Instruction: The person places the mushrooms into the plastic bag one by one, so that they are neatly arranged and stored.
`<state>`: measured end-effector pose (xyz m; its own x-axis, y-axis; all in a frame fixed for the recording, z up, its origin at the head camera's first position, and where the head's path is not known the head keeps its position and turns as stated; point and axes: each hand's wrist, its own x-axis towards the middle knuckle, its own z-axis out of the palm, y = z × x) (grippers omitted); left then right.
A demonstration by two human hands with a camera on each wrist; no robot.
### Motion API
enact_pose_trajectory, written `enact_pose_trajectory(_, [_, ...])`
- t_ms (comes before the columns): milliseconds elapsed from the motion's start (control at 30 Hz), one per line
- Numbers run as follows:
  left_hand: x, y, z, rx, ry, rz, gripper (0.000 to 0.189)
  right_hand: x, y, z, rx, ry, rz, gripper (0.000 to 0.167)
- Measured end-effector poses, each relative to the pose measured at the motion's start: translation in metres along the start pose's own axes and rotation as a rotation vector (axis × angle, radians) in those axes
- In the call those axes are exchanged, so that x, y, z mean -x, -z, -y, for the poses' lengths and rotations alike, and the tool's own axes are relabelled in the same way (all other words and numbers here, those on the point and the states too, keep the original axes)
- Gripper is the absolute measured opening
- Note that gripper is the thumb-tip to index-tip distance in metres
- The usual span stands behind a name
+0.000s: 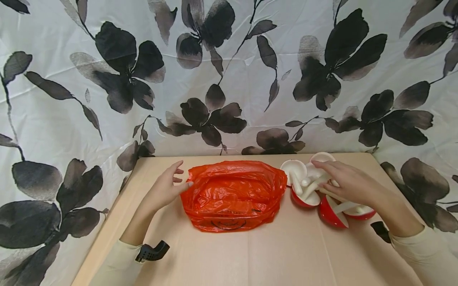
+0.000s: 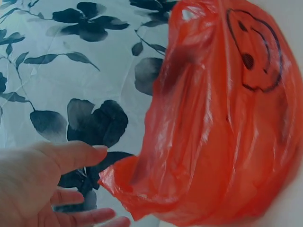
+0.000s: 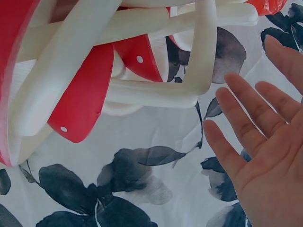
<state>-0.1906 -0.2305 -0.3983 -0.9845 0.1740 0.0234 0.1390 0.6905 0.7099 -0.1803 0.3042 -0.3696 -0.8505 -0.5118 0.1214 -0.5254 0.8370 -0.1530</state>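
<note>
A crumpled red plastic bag lies on the table with its mouth spread wide; a black smiley face shows on its side in the left wrist view. At the bag's left edge is my left hand, its fingers loosely extended and holding nothing. To the right of the bag lies a pile of mushroom-shaped pieces with red caps, pale undersides and long white stems. My right hand reaches over this pile, fingers spread and nothing gripped. White dots mark the red caps in the right wrist view.
The light wooden table ends at the back against a white cloth printed with dark flowers. Black wrist mounts sit at both sleeve cuffs.
</note>
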Motion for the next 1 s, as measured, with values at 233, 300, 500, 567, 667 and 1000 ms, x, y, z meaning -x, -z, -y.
enact_pose_trajectory(233, [-0.005, 0.001, -0.001, 0.145, 0.157, 0.071, 0.079, -0.002, 0.000, -0.003, -0.008, 0.035, 0.039, 0.060])
enact_pose_trajectory(300, [-0.006, 0.001, -0.001, 0.166, 0.155, 0.084, 0.076, -0.002, -0.001, -0.005, 0.000, 0.043, 0.050, 0.056])
enact_pose_trajectory(500, [-0.006, -0.001, 0.001, 0.186, 0.137, 0.114, 0.065, -0.002, -0.006, -0.011, -0.001, 0.069, 0.069, 0.048])
enact_pose_trajectory(567, [-0.006, -0.002, 0.002, 0.184, 0.136, 0.117, 0.059, -0.003, -0.009, -0.013, -0.007, 0.077, 0.075, 0.045])
enact_pose_trajectory(667, [-0.007, -0.003, 0.003, 0.185, 0.122, 0.117, 0.050, -0.004, -0.012, -0.015, -0.009, 0.085, 0.086, 0.043])
enact_pose_trajectory(1000, [-0.007, -0.006, 0.006, 0.208, 0.061, 0.105, 0.032, -0.010, -0.020, -0.019, -0.012, 0.117, 0.102, 0.038])
